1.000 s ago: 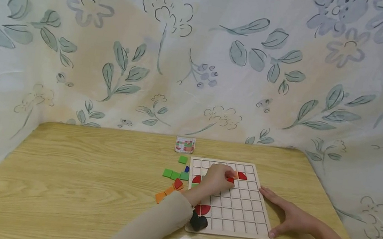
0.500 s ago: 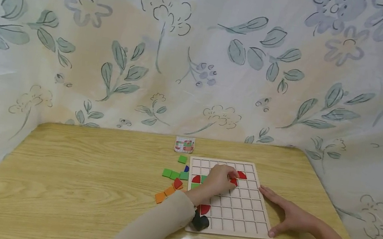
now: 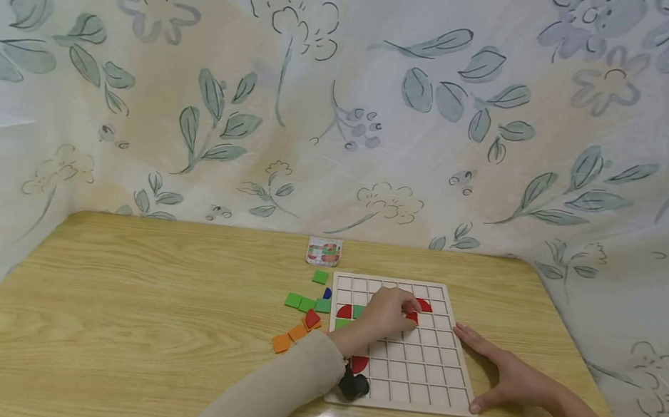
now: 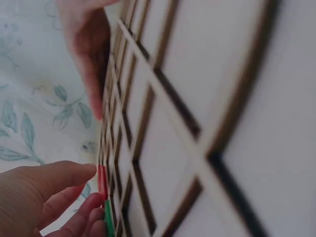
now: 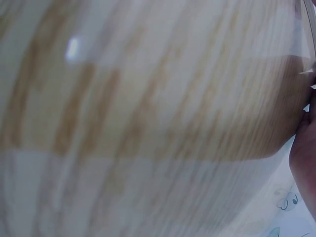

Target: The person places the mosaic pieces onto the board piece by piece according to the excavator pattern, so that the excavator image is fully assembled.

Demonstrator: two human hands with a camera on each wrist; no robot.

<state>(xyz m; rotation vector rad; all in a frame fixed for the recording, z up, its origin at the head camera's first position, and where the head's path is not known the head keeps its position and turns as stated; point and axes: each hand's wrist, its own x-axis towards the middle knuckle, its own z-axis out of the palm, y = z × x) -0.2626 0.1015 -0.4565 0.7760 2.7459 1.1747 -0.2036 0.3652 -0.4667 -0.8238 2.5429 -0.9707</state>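
My left hand (image 3: 380, 315) reaches over the pale grid board (image 3: 413, 375), its thumb and fingers pinching a red quarter-circle tile (image 3: 412, 317) low at the grid. In the left wrist view that red tile (image 4: 102, 181) shows at the thumb tip, with a green tile (image 4: 108, 217) below it. Just beyond the fingers, another red tile (image 3: 424, 305) lies in the grid. Spread along the board's right edge, my right hand (image 3: 510, 377) touches it with straight fingers and thumb. In the right wrist view only a part of the right hand (image 5: 305, 158) shows.
Left of the board lie loose green tiles (image 3: 293, 300), orange tiles (image 3: 282, 343), a red tile (image 3: 311, 318) and a blue piece (image 3: 327, 294). A small pattern card (image 3: 324, 252) stands behind, near the floral cloth (image 3: 300, 88). Wooden table (image 3: 129, 322) surrounds them.
My left hand has shifted slightly right, the red tile at its fingertips with it. An orange tile seen earlier by the index finger is now covered. The right hand stays put.
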